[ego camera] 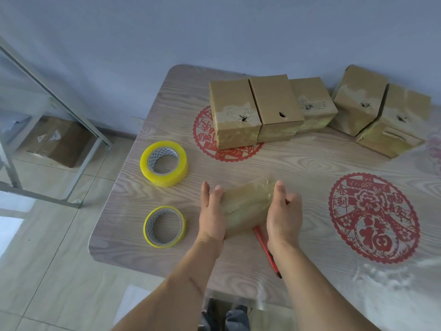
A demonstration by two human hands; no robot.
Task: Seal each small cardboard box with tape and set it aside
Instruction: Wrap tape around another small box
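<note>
From the head camera I see my left hand [212, 216] and right hand [282, 215] flanking a tape-wrapped box [245, 206] on the worktop [310, 163]. Left fingers [216, 193] lie straight against its side; right fingers [279, 189] partly curl round its other edge.

A wood-grain bench [298, 163] carries five taped cardboard boxes [276, 111] along its far edge, two yellow tape rolls [164, 167] at left, a red pen [267, 252] near, and two red paper-cut decals [373, 217].
</note>
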